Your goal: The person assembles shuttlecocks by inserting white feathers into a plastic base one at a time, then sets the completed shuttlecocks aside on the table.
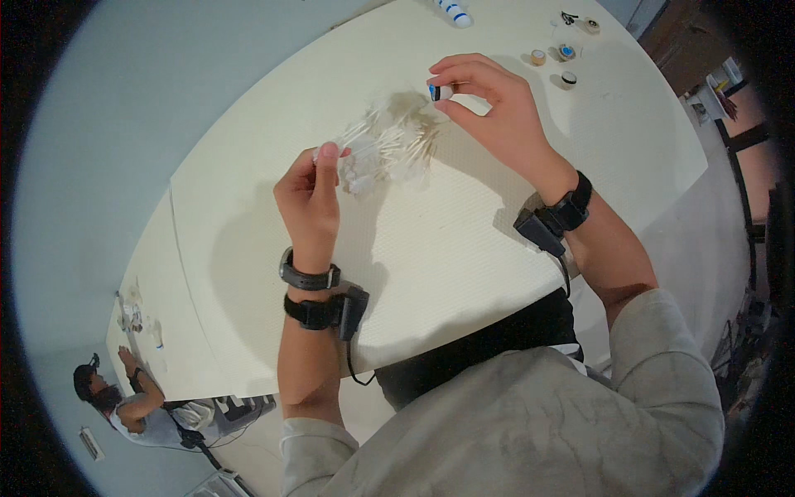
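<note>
A pile of thin white sticks that look like cotton swabs (397,141), wrapped in crinkled clear plastic, lies on the white table (447,248). At its left edge my left hand (308,186) is closed, thumb against the fingers, pinching the plastic; the exact grip is partly hidden. Between thumb and fingertips, my right hand (505,103) holds a small roll of tape (438,91) with blue, black and white on it. That roll is just beyond the right end of the pile, raised above the table.
Toward the far right stand small tape rolls (538,57), a white one with a black band (568,79) and a black-handled tool (569,16). A white cylinder with blue stripes (454,12) lies at the far edge. Another person (137,398) sits at the table's left end.
</note>
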A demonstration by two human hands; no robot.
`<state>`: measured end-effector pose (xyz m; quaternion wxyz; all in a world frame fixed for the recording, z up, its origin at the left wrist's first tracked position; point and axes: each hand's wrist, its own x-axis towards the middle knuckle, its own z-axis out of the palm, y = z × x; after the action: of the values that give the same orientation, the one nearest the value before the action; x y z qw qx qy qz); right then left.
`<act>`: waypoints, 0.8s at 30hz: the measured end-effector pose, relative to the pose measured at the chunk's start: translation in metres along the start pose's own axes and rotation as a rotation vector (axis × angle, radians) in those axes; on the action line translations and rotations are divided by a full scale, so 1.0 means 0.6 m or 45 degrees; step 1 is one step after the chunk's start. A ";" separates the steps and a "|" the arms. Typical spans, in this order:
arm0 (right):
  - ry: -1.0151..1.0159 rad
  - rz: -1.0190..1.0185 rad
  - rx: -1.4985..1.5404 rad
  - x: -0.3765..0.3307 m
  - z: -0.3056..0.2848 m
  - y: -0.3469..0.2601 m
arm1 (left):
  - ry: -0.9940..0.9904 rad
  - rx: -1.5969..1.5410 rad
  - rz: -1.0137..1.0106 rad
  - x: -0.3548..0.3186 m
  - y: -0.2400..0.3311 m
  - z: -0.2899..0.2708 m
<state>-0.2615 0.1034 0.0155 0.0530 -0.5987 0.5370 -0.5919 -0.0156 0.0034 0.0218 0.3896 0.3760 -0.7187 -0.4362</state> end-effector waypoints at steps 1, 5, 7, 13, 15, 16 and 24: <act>0.011 0.046 0.043 -0.001 -0.001 0.000 | -0.016 -0.095 0.033 -0.002 -0.004 0.005; -0.012 0.062 -0.059 -0.003 -0.003 -0.010 | -0.090 -0.225 0.162 -0.001 -0.010 0.012; -0.007 0.092 -0.101 -0.002 -0.006 -0.004 | -0.076 -0.182 0.110 0.002 -0.018 0.013; 0.048 0.140 -0.202 0.003 -0.009 0.015 | 0.095 0.337 0.360 0.012 -0.014 0.025; 0.072 0.148 -0.208 0.005 -0.013 0.022 | 0.122 0.374 0.414 0.016 -0.019 0.020; 0.091 0.167 -0.229 0.006 -0.017 0.027 | 0.140 0.487 0.443 0.017 -0.019 0.015; 0.163 0.355 -0.165 0.005 -0.017 0.062 | -0.048 0.763 0.894 0.026 -0.010 0.020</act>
<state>-0.2918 0.0916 -0.0057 0.0614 -0.4817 0.6541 -0.5799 -0.0315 -0.0083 0.0158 0.3748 0.1980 -0.9039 -0.0574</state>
